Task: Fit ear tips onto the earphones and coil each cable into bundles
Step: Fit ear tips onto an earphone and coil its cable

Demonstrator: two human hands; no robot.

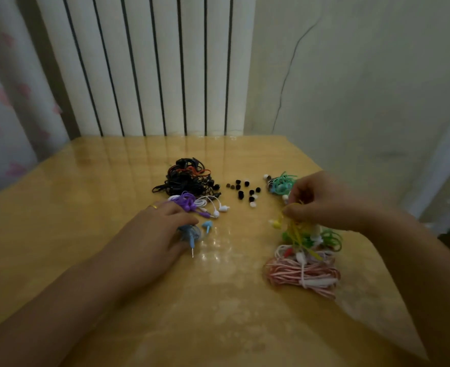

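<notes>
A glossy yellow-brown table (112, 260) fills the lower half of the view, pushed up against a white ribbed radiator (144, 64) and a pale wall (364, 75).

The left hand (152, 234) lies low over the table, palm down, its fingers loosely curled over a blue earphone bundle (190, 234); the bundle's plug pokes out below the fingertips and one blue earbud sits just to the right. A gold ring (153, 206) shows on one finger. The right hand (322, 200) is raised above the right-hand piles, its fingertips pressed together and pinching a yellow earphone cable (295, 231) that hangs down from them, with a pale yellow earbud dangling at the left.

Beneath that cable lie a green coil (330, 238), then a white and red coil (287, 251), and nearest the camera a pink bundle (300, 274) tied across its middle. A teal bundle (281, 184) rests further back, just beyond the right hand.

At the table's middle sits a black tangle of earphones (186, 181) with some red cable in it. In front of it, touching each other, are a purple earphone set (188, 202) and a white earphone set (216, 205).

Between the black tangle and the teal bundle, loose ear tips (242, 190) are scattered, most black, a few white.
</notes>
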